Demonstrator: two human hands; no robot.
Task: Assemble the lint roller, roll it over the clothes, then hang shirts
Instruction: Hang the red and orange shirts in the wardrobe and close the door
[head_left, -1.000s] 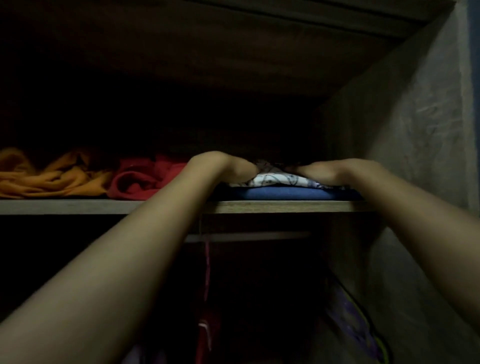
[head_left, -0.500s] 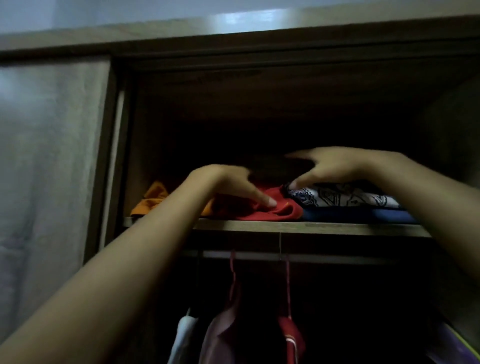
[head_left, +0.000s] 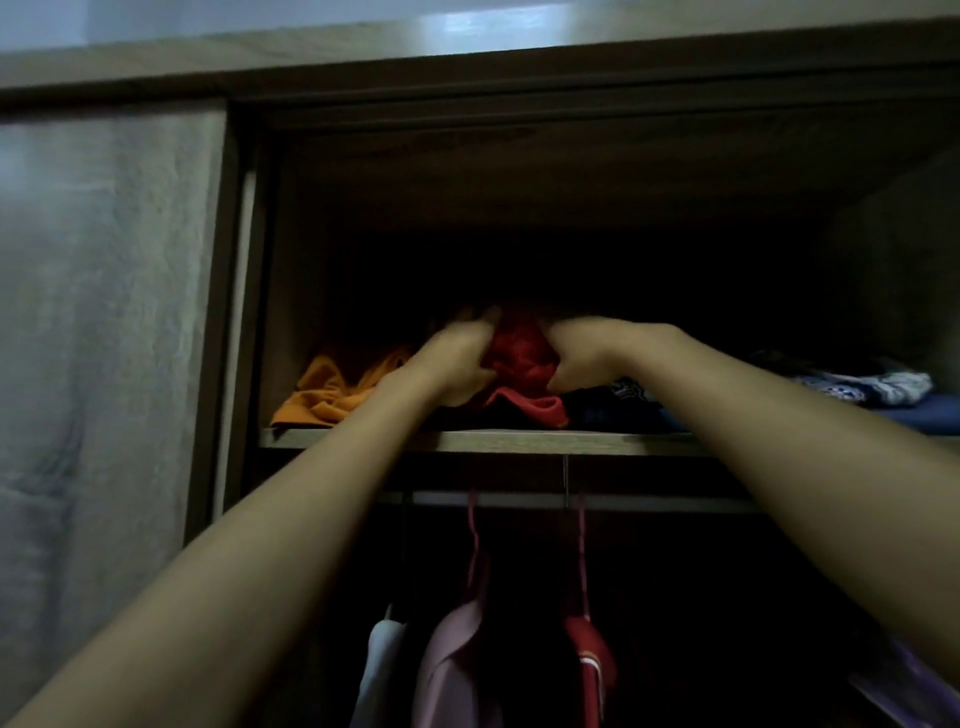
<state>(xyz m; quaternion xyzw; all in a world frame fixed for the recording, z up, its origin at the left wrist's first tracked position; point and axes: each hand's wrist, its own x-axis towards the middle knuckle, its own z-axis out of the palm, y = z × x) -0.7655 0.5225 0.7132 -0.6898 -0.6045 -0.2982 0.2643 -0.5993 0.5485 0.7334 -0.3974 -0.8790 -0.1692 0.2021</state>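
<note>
Both arms reach up to the dim wardrobe shelf (head_left: 519, 441). A bunched red garment (head_left: 522, 358) sits between my hands. My left hand (head_left: 457, 358) grips its left side and my right hand (head_left: 576, 356) grips its right side. Part of the red cloth is raised above the shelf while its lower fold lies near the shelf edge. An orange garment (head_left: 332, 389) lies to the left. A white patterned cloth (head_left: 878, 387) on a blue folded one (head_left: 924, 413) lies at the right. No lint roller is in view.
Below the shelf runs a hanging rail (head_left: 649, 501) with pink hangers (head_left: 475, 551) carrying a white, a pink (head_left: 452, 670) and a red shirt (head_left: 589, 660). A pale sliding door (head_left: 98, 364) stands at the left. The wardrobe's inside wall closes the right side.
The view pulled back from the shelf. My hands left the white and blue pile at the right, moved left onto the red garment, and now both grip and bunch it upward.
</note>
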